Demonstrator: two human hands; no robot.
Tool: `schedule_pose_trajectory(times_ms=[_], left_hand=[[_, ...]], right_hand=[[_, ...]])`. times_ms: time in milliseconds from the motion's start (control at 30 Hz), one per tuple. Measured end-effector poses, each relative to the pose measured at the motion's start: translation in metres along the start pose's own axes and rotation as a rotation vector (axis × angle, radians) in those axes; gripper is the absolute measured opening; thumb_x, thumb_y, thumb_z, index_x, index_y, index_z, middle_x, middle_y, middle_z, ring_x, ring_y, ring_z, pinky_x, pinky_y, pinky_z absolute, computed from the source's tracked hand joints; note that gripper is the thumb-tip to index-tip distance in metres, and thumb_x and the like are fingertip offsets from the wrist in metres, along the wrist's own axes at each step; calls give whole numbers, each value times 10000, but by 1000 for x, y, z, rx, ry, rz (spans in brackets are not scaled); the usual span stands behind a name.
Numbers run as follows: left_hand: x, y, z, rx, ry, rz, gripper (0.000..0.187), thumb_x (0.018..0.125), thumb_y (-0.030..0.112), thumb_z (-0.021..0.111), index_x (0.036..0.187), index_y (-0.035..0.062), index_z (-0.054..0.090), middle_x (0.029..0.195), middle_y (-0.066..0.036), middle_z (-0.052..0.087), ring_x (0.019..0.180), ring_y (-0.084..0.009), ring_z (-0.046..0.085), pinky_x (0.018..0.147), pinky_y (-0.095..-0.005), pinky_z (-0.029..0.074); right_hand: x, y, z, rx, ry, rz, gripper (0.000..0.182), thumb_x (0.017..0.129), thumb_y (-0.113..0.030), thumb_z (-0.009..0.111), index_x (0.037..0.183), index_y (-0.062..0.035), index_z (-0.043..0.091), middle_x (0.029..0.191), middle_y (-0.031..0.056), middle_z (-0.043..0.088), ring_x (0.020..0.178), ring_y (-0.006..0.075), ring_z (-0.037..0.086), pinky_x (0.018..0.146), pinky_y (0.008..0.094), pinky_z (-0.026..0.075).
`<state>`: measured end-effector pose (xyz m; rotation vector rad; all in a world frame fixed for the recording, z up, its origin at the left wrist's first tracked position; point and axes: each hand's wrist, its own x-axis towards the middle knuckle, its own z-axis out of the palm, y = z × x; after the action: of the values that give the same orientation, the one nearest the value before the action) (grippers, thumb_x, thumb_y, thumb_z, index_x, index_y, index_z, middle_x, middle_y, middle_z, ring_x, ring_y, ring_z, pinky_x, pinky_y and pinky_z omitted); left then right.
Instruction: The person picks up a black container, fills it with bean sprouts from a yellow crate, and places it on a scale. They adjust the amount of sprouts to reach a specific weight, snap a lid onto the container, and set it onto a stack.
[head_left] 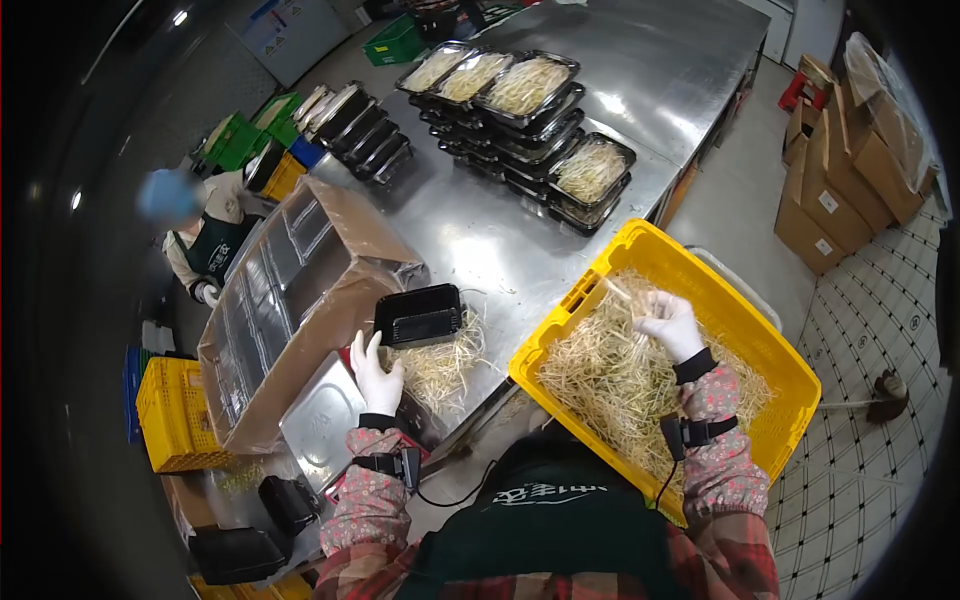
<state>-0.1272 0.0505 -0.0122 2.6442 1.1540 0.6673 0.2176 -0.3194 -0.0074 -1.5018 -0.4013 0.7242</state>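
Note:
My gloved right hand is closed on a small bunch of bean sprouts over the yellow crate, which is heaped with more sprouts. My gloved left hand holds nothing, its fingers apart, above the edge of a scale with a metal plate. Just beyond its fingertips sits a black plastic tray with nothing in it. Loose bean sprouts lie on the steel table beside that tray.
Stacks of filled, lidded trays stand on the steel table. An open cardboard box of clear lids is at left, with a person behind it. Black trays lie lower left. Flattened cartons lean at right.

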Motion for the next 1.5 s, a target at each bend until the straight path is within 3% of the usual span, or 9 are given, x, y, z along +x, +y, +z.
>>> schedule_pose_trajectory(times_ms=[133,400,600,767,867,967,1133,1167,1500], left_hand=[[27,9,-5,116,-159,157,789,636,125,801,1367,187,511,1556,-172,254,1439,-437,190,1135,-563,246],[52,-3,21,145,-316,200,567,630,163,786,1183,160,661,1527,-153,312,1462,-415,144,1163,-586,159],[49,-2,-7,153,-319,175,609,634,36,727,1221,154,622,1552,-162,286,1457,-439,160,1167,-562,184],[33,50,-17,-434,-148,244,523,750,-92,608,1254,41,567,1435,-166,459,1372,-340,393,1141,-412,311],[-7,141,-15,-1136,-774,-66,576,895,-19,614,1432,10,409,1445,-113,457,1336,-256,444,1118,-373,340],[-40,193,27,-1190,-1171,-168,664,937,61,613,1502,1,270,1549,-176,314,1440,-261,300,1141,-370,304],[-65,256,92,-1131,-986,-789,826,901,239,670,1495,-79,192,1549,-231,278,1436,-280,295,1139,-346,296],[-69,255,109,-1095,-932,-905,856,893,264,676,1494,-89,180,1549,-236,276,1435,-279,294,1139,-340,295],[-127,183,266,-566,-470,-914,1037,794,511,719,1461,-126,245,1524,-292,297,1436,-375,268,1175,-375,214]], right_hand=[[42,-56,58,62,-81,-191,368,769,62,663,1136,49,633,1037,37,684,927,84,622,857,253,499],[105,-26,203,-916,-225,-381,693,770,-316,735,1380,-71,514,1353,199,554,1278,340,505,1082,391,394],[81,-27,102,-665,-12,-371,593,823,-234,725,1357,-58,538,1347,199,564,1257,322,536,1066,381,413],[43,37,-52,-756,361,-65,583,844,-289,750,1319,-6,564,1251,216,629,1200,301,591,1022,366,444],[31,92,-86,-978,226,191,766,847,-518,686,1346,39,521,1302,262,580,1244,366,543,1062,388,408],[35,95,-73,-937,60,372,943,789,-644,671,1384,58,466,1361,299,513,1310,381,474,1103,388,360],[44,107,-46,-1010,-121,517,1100,768,-704,633,1499,33,269,1550,274,251,1458,348,250,1173,405,271],[41,110,-40,-1060,-90,490,1032,778,-668,645,1468,36,339,1495,276,361,1415,357,337,1145,411,314],[34,111,-50,-1101,-52,336,903,773,-656,656,1340,28,497,1320,235,543,1245,361,505,1000,448,441]])
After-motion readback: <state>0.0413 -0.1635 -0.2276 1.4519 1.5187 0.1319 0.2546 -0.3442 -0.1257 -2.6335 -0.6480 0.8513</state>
